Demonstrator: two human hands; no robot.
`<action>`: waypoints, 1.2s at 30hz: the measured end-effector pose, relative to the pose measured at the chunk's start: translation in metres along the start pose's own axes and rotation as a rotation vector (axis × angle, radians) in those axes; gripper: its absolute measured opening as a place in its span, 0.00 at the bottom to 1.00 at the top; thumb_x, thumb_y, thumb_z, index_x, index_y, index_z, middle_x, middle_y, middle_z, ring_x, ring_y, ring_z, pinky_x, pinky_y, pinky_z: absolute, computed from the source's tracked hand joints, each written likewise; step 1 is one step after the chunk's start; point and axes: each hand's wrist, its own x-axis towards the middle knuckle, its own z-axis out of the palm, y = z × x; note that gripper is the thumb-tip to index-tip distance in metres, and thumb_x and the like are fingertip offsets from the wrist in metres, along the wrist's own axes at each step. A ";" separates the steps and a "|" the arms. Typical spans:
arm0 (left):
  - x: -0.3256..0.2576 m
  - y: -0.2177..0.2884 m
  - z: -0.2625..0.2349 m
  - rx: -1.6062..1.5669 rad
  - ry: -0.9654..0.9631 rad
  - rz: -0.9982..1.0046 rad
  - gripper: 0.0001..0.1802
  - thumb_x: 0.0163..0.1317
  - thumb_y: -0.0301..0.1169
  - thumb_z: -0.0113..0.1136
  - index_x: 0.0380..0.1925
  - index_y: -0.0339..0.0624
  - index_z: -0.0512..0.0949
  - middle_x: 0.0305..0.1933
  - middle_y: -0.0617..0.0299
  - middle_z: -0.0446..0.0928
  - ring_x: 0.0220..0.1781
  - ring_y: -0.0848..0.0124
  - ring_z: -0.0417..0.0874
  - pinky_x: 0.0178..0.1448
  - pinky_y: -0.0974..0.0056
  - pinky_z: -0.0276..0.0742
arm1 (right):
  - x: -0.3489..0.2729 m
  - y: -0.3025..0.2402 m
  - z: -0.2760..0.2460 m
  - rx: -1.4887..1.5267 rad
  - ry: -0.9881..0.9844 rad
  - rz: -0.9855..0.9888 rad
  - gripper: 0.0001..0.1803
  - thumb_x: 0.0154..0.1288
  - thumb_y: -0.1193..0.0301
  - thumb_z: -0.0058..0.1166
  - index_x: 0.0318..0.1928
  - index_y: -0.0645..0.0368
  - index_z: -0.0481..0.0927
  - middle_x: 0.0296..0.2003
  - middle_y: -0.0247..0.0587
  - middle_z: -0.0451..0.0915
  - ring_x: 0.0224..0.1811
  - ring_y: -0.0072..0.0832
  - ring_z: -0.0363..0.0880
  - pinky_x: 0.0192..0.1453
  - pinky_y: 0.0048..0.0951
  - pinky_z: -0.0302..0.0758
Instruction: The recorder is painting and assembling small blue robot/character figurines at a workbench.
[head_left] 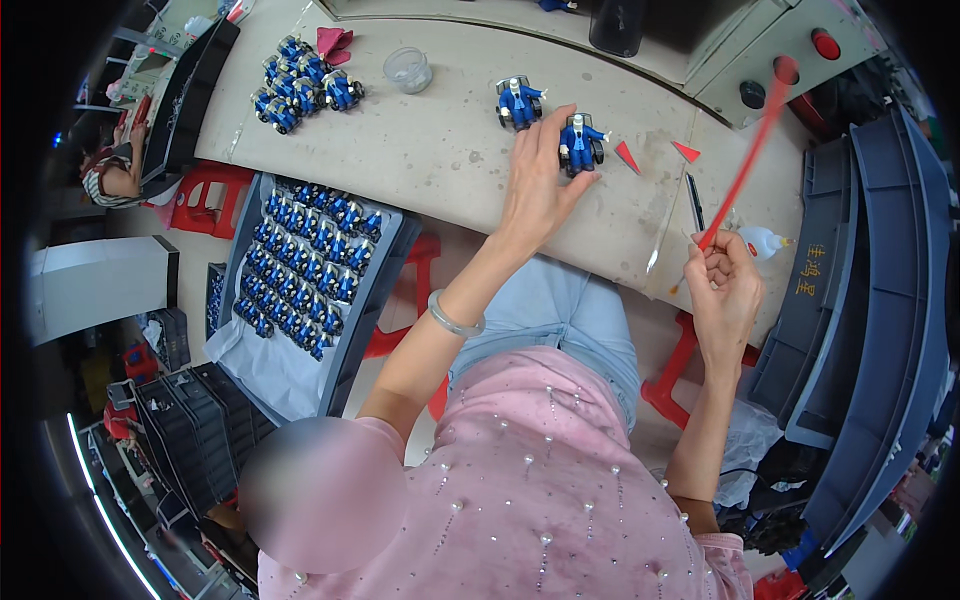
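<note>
My left hand [540, 185] reaches over the bench with its thumb and fingers around a small blue-suited figurine [580, 148], which stands upright on a dark base. A second blue figurine [519, 103] stands just beyond, close to my fingertips. Off to the right, my right hand [727, 290] is closed on a long, thin red stick [745, 165]. The stick slants up and away, its far end blurred, while a narrow tip pokes out below my fingers. Two red triangular pieces [626, 157] [686, 151] lie between the hands, near a dark pen [695, 203].
A white bottle with a yellow nozzle [765, 243] lies beside my right hand. Several figurines [303, 85] cluster at the bench's far left, near red cloth [334, 45] and a clear cup [408, 70]. A grey tray [398, 245] holds rows of figurines. Blue-grey crates [890, 260] stand right.
</note>
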 end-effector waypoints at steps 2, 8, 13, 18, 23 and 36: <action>-0.001 0.004 -0.003 -0.067 -0.002 -0.017 0.38 0.44 0.22 0.71 0.57 0.38 0.66 0.52 0.47 0.70 0.50 0.56 0.76 0.55 0.58 0.73 | -0.005 0.000 0.002 0.052 0.005 -0.004 0.05 0.60 0.82 0.55 0.38 0.69 0.76 0.27 0.35 0.75 0.26 0.15 0.74 0.31 0.17 0.72; -0.032 0.042 -0.024 -0.385 -0.030 -0.217 0.37 0.41 0.17 0.70 0.55 0.40 0.68 0.58 0.57 0.64 0.48 0.70 0.78 0.45 0.66 0.82 | -0.024 -0.018 0.017 0.558 0.211 -0.335 0.08 0.63 0.86 0.48 0.43 0.70 0.70 0.40 0.53 0.76 0.34 0.31 0.82 0.42 0.28 0.82; -0.059 0.072 -0.036 -0.430 -0.141 -0.377 0.36 0.40 0.19 0.72 0.53 0.39 0.69 0.45 0.56 0.74 0.38 0.72 0.79 0.38 0.69 0.78 | -0.037 -0.026 0.039 0.488 0.157 -0.614 0.12 0.57 0.90 0.51 0.42 0.69 0.71 0.41 0.56 0.77 0.37 0.32 0.83 0.43 0.29 0.82; -0.076 0.077 -0.036 -0.405 -0.071 -0.287 0.35 0.39 0.21 0.73 0.51 0.40 0.70 0.29 0.58 0.77 0.27 0.72 0.79 0.33 0.69 0.75 | -0.049 -0.016 0.044 0.284 0.013 -0.641 0.11 0.55 0.89 0.53 0.39 0.65 0.73 0.39 0.50 0.78 0.36 0.30 0.82 0.40 0.27 0.80; -0.093 0.076 -0.044 -0.322 -0.151 -0.334 0.37 0.38 0.20 0.73 0.54 0.39 0.70 0.37 0.57 0.79 0.39 0.76 0.79 0.42 0.70 0.78 | -0.068 -0.006 0.029 0.307 -0.075 -0.533 0.11 0.55 0.89 0.53 0.38 0.64 0.73 0.39 0.48 0.79 0.35 0.28 0.82 0.39 0.26 0.79; -0.139 0.068 -0.054 -0.435 -0.161 -0.402 0.34 0.37 0.22 0.72 0.50 0.39 0.72 0.34 0.56 0.77 0.34 0.70 0.80 0.37 0.69 0.76 | -0.096 0.000 0.045 0.632 -0.027 -0.346 0.09 0.57 0.88 0.52 0.38 0.65 0.73 0.36 0.46 0.77 0.35 0.25 0.81 0.41 0.25 0.78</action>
